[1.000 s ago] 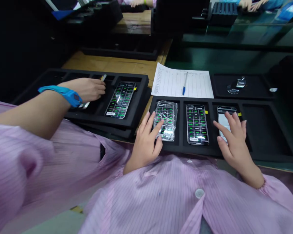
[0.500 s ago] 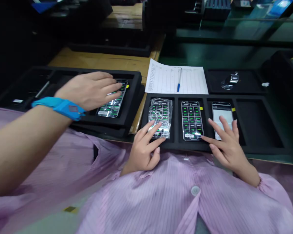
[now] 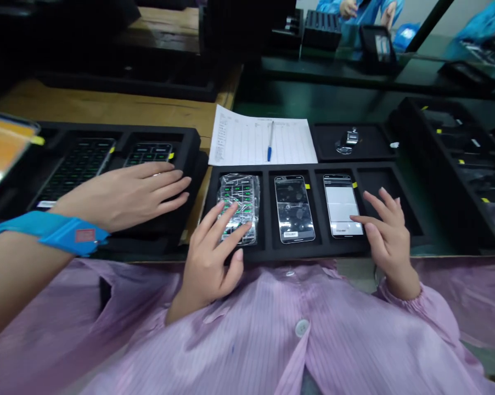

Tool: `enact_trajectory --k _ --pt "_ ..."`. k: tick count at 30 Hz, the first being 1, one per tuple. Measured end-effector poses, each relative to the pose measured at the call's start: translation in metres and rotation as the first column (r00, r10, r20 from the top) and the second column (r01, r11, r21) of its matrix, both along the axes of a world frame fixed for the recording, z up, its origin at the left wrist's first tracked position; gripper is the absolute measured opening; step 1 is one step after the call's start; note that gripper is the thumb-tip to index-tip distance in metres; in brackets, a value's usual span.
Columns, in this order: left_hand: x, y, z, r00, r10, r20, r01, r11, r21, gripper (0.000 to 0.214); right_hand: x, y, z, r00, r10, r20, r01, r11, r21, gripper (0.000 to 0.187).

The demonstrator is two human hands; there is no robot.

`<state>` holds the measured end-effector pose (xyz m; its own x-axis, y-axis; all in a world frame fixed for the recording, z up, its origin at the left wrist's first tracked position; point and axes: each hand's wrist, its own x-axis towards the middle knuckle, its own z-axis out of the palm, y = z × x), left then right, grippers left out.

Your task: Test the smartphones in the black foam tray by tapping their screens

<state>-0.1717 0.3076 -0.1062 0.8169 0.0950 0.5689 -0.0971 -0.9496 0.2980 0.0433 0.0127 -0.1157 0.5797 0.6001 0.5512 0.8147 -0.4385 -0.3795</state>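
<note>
Three smartphones lie face up in separate compartments of a black foam tray [image 3: 268, 253]. My left hand [image 3: 212, 258] is open, its fingertips resting over the lower part of the left phone [image 3: 247, 192], which is covered in crinkled clear film and shows a grid with green marks. The middle phone [image 3: 296, 211] has a dark grey screen and a white label low down. Over the right phone [image 3: 342, 203], with its mostly white screen, my right hand [image 3: 387, 236] points its index finger at the lower right edge. Its other fingers are spread and hold nothing.
At left, a co-worker's hand [image 3: 128, 192] with a blue wristband [image 3: 62, 233] reaches over another phone tray [image 3: 185, 142]. Behind my tray lie a paper form [image 3: 239, 142], a blue pen [image 3: 270, 142] and a small tray with a shiny metal item [image 3: 348, 141]. More phones fill a rack [image 3: 416, 142] at right.
The view has swung right. My right index finger has gone from the middle phone to the right one. The middle phone's green grid has turned dark grey. My left hand stays on the film-covered phone.
</note>
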Motion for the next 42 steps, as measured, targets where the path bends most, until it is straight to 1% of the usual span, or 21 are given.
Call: enact_trajectory --k 3,5,7,11,13,15,17,19,20,21,23,26,28,31,33,35,38,42 --pt "0.010 0.001 0.001 0.999 0.019 0.048 -0.017 0.999 -0.031 0.045 0.007 0.000 -0.003 0.998 -0.036 -0.052 0.029 0.990 -0.136 0.036" --pt "0.015 0.002 -0.001 0.997 0.054 0.056 -0.050 0.997 -0.066 0.044 0.009 0.001 -0.004 0.996 -0.047 -0.070 0.034 0.983 -0.182 0.038" --pt "0.019 0.003 -0.003 0.995 0.086 0.046 -0.082 0.992 -0.098 0.044 0.009 -0.001 -0.002 0.996 -0.056 -0.063 0.046 0.989 -0.143 0.039" --pt "0.021 0.006 -0.008 0.993 0.117 0.001 -0.115 0.983 -0.142 0.045 0.012 -0.011 0.003 0.996 -0.087 -0.036 0.088 0.996 0.022 0.041" --pt "0.021 0.007 -0.009 0.993 0.115 -0.024 -0.117 0.982 -0.146 0.045 0.014 -0.018 0.005 0.997 -0.066 -0.050 0.068 0.997 0.025 0.044" --pt "0.021 0.007 -0.010 0.994 0.107 -0.035 -0.111 0.983 -0.144 0.044 0.016 -0.021 0.004 0.997 -0.010 -0.079 0.007 0.999 -0.039 0.045" --pt "0.021 0.007 -0.011 0.994 0.103 -0.038 -0.107 0.984 -0.142 0.044 0.017 -0.021 0.002 0.994 0.020 -0.111 -0.036 0.989 -0.143 0.044" --pt "0.021 0.007 -0.011 0.994 0.104 -0.037 -0.108 0.984 -0.142 0.044 0.018 -0.019 -0.001 0.992 -0.033 -0.122 0.006 0.975 -0.220 0.041" --pt "0.021 0.007 -0.011 0.994 0.105 -0.038 -0.109 0.984 -0.142 0.044 0.017 -0.018 -0.002 0.990 -0.073 -0.121 0.043 0.971 -0.236 0.041" --pt "0.021 0.007 -0.011 0.994 0.106 -0.037 -0.111 0.984 -0.143 0.044 0.017 -0.017 -0.003 0.988 -0.104 -0.113 0.076 0.971 -0.227 0.042" --pt "0.020 0.007 -0.011 0.994 0.107 -0.037 -0.111 0.983 -0.149 0.046 0.014 -0.018 -0.003 0.990 -0.116 -0.085 0.103 0.983 -0.149 0.044" --pt "0.020 0.006 -0.011 0.993 0.112 -0.035 -0.116 0.980 -0.164 0.048 0.009 -0.024 -0.003 0.998 -0.067 -0.010 0.067 0.998 -0.008 0.049" --pt "0.019 0.006 -0.011 0.993 0.112 -0.039 -0.117 0.978 -0.172 0.049 0.006 -0.028 -0.005 0.999 -0.035 0.026 0.034 0.999 0.007 0.051" --pt "0.020 0.006 -0.011 0.993 0.110 -0.045 -0.117 0.978 -0.176 0.049 0.005 -0.032 -0.006 0.999 0.018 0.044 -0.014 0.997 -0.082 0.046" --pt "0.020 0.006 -0.011 0.993 0.110 -0.043 -0.116 0.978 -0.173 0.047 0.005 -0.033 -0.006 0.997 0.045 0.068 -0.038 0.994 -0.099 0.043" --pt "0.020 0.007 -0.011 0.993 0.113 -0.037 -0.118 0.979 -0.166 0.044 0.006 -0.033 -0.004 0.993 0.046 0.108 -0.041 0.998 -0.047 0.042" --pt "0.020 0.006 -0.011 0.992 0.119 -0.052 -0.126 0.981 -0.150 0.040 0.007 -0.031 0.000 0.989 0.021 0.145 -0.032 0.997 0.077 0.043" --pt "0.019 0.005 -0.011 0.991 0.119 -0.059 -0.126 0.982 -0.141 0.036 0.008 -0.017 0.005 0.994 -0.001 0.113 -0.020 0.983 0.185 0.044"
